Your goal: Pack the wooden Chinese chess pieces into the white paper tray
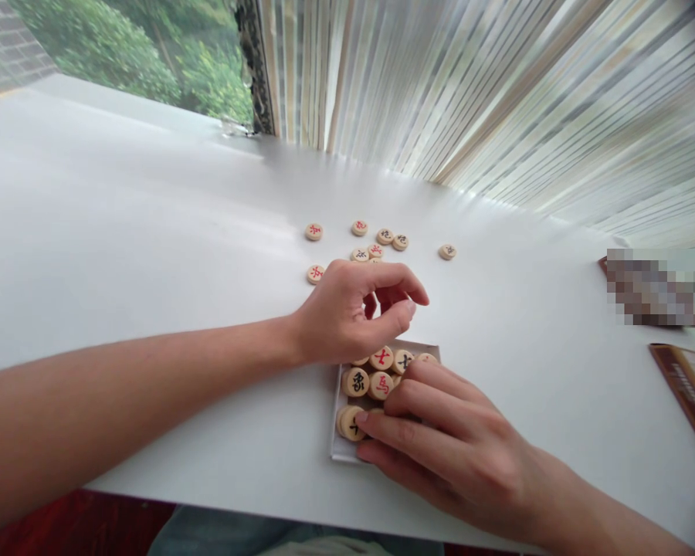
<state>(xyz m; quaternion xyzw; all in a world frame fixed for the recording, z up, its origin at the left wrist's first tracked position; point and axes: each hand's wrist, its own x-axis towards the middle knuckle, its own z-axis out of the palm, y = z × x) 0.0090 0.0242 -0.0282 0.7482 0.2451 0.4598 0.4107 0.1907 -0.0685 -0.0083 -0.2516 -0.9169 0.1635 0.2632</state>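
Note:
A shallow open box (337,444) stands on the table in front of me, with stacked wooden xiangqi pieces inside. Its pieces include one with a black elephant character (357,382) and one with a red horse character (381,385). My right hand (463,432) reaches over the box's right side, its fingertips on a xiangqi piece (352,424) atop the near-left stack. The hand covers much of the box. Above the far edge hovers my left hand (359,309), its fingers curved and thumb apart from the index finger. I see nothing in it.
Beyond the box several loose xiangqi pieces lie on the white table (150,293), among them a red-marked piece (313,232) and a black-marked one (448,252). At the right edge rests a brown box lid or booklet (680,386), beside a blurred-out item (654,289). Striped curtains (440,85) hang behind.

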